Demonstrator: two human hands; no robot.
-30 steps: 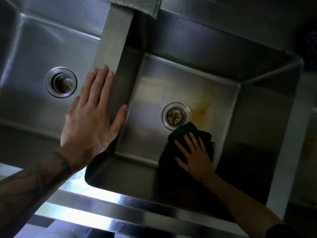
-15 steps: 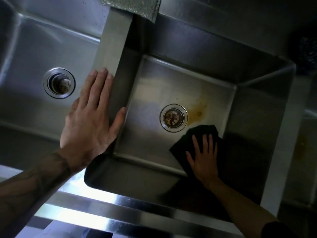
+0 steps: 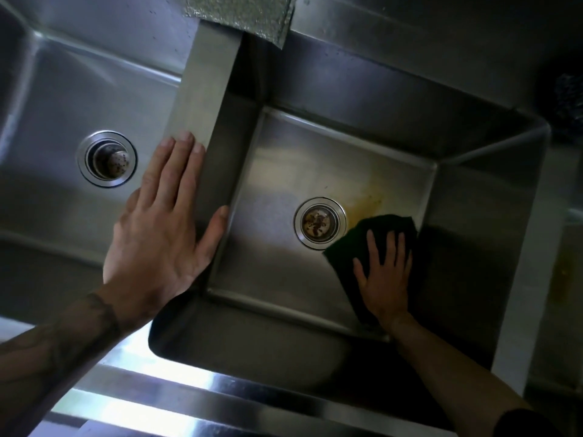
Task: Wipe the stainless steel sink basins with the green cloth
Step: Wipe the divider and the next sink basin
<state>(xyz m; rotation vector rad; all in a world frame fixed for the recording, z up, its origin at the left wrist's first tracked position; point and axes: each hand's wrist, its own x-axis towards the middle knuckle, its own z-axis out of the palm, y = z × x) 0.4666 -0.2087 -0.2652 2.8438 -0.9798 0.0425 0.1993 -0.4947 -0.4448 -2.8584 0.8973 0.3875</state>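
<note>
My right hand (image 3: 385,275), fingers spread flat on the green cloth (image 3: 375,234), has slid it across the basin floor (image 3: 277,247); the yellow stain (image 3: 367,197) now sits just beyond my fingertips. My left hand (image 3: 161,228) stays flat, holding nothing, on the divider (image 3: 205,89).

Two sink basins (image 3: 72,99) (image 3: 315,159) (a drain (image 3: 107,159) (image 3: 319,223) apiece), one green cloth (image 3: 378,228), two hands (image 3: 161,234) (image 3: 383,279)
</note>
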